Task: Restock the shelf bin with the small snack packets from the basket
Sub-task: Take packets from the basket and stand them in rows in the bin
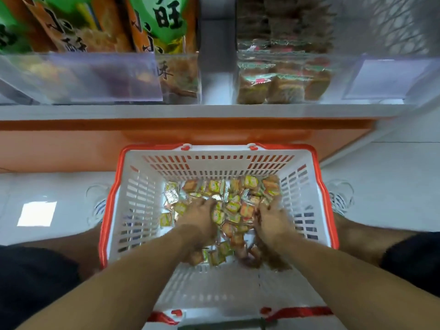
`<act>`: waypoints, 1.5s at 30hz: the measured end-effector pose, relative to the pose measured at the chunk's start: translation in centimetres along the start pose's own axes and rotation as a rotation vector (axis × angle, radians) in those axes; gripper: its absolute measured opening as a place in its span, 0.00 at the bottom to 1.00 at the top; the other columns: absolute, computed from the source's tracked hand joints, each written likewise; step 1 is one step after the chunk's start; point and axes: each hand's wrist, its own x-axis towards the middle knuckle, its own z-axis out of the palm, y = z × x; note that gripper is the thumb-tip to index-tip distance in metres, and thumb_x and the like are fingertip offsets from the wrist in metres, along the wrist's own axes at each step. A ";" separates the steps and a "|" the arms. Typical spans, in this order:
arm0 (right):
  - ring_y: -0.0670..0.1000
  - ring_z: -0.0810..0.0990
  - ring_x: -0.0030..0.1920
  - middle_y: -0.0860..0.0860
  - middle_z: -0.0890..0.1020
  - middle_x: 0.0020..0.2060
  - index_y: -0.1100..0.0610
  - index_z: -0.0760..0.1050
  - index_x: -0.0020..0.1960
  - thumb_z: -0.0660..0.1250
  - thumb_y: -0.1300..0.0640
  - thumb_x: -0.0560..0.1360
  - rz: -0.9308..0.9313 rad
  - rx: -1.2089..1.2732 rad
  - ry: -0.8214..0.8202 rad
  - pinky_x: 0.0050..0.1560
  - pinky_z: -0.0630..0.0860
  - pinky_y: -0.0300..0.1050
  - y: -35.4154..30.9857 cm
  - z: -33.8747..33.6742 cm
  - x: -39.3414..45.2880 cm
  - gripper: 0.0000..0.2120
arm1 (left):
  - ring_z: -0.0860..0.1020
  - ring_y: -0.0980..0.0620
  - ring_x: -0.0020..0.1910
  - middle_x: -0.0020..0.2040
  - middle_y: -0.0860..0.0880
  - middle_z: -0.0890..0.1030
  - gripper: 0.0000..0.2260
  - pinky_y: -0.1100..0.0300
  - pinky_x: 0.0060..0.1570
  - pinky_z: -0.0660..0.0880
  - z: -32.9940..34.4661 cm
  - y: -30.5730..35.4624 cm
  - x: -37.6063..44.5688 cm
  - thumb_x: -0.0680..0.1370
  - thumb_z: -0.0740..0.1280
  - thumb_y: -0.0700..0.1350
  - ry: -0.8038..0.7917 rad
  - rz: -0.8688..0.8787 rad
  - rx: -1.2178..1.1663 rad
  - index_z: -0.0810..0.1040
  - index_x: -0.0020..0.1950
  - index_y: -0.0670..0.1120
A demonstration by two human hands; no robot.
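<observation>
A white basket with an orange rim stands on the floor between my feet. Its bottom holds a heap of small snack packets in orange, yellow-green and silver wrappers. Both my hands are down in the heap. My left hand lies on the packets at the left with fingers curled into them. My right hand digs in at the right side, blurred, fingers curled among packets. Whether either hand grips a packet is hidden. A clear shelf bin at upper right looks bare inside.
On the white shelf above stand clear bins: large orange and green snack bags on the left, brown wrapped cakes in the middle. An orange base panel runs below the shelf. My shoes flank the basket on the white tiled floor.
</observation>
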 end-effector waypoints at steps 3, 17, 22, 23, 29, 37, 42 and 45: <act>0.60 0.76 0.61 0.58 0.68 0.69 0.50 0.64 0.70 0.62 0.55 0.81 0.007 0.041 0.034 0.60 0.76 0.54 0.5 0.4 1.3 0.18 | 0.65 0.43 0.74 0.78 0.47 0.66 0.33 0.45 0.73 0.68 1.0 -0.1 1.7 0.77 0.69 0.41 0.018 0.032 0.106 0.61 0.80 0.53; 0.62 0.76 0.64 0.56 0.63 0.73 0.50 0.62 0.72 0.62 0.51 0.79 -0.027 -0.027 -0.130 0.60 0.73 0.56 1.1 1.0 2.1 0.23 | 0.74 0.44 0.66 0.65 0.45 0.77 0.31 0.45 0.70 0.67 1.7 1.5 3.4 0.73 0.74 0.53 -0.102 0.150 0.528 0.67 0.71 0.47; 0.62 0.66 0.72 0.55 0.55 0.76 0.50 0.53 0.79 0.73 0.51 0.73 -0.010 -0.054 -0.168 0.67 0.70 0.60 0.8 1.9 1.3 0.41 | 0.68 0.41 0.72 0.72 0.42 0.70 0.37 0.44 0.73 0.65 4.4 1.5 2.1 0.78 0.70 0.52 -0.119 0.199 0.579 0.55 0.80 0.43; 0.62 0.65 0.72 0.56 0.55 0.76 0.49 0.54 0.79 0.72 0.54 0.74 -0.008 -0.032 -0.147 0.68 0.69 0.60 0.9 2.0 1.3 0.40 | 0.68 0.41 0.72 0.72 0.42 0.70 0.34 0.45 0.70 0.68 4.5 1.5 2.0 0.79 0.69 0.49 -0.108 0.186 0.574 0.56 0.80 0.43; 0.60 0.72 0.64 0.56 0.66 0.67 0.52 0.69 0.65 0.65 0.70 0.72 -0.019 -0.039 -0.119 0.61 0.73 0.56 0.6 -0.2 1.1 0.25 | 0.79 0.42 0.60 0.61 0.45 0.80 0.27 0.41 0.67 0.73 2.1 2.0 1.6 0.75 0.71 0.41 -0.092 0.088 0.423 0.66 0.72 0.46; 0.55 0.81 0.55 0.57 0.82 0.56 0.60 0.78 0.61 0.71 0.64 0.75 -0.442 -0.409 -0.391 0.53 0.79 0.50 -4.8 -13.5 -4.9 0.15 | 0.80 0.49 0.38 0.44 0.45 0.86 0.18 0.55 0.42 0.79 -5.6 3.3 -1.3 0.72 0.76 0.43 -0.249 -0.017 -0.397 0.80 0.61 0.45; 0.36 0.80 0.41 0.39 0.82 0.42 0.46 0.76 0.55 0.74 0.56 0.72 -0.751 0.002 -0.270 0.38 0.73 0.30 -5.6 -25.9 -13.3 0.14 | 0.80 0.47 0.41 0.40 0.45 0.84 0.09 0.53 0.48 0.77 -13.8 6.9 -6.4 0.75 0.65 0.37 -0.307 0.146 -0.782 0.84 0.40 0.46; 0.37 0.80 0.48 0.38 0.82 0.48 0.44 0.76 0.55 0.77 0.54 0.70 -0.866 0.229 0.097 0.48 0.75 0.32 -4.6 -31.4 -16.6 0.17 | 0.82 0.49 0.36 0.38 0.45 0.84 0.14 0.57 0.37 0.81 -18.5 10.1 -9.7 0.81 0.58 0.35 -0.362 0.237 -1.137 0.82 0.46 0.43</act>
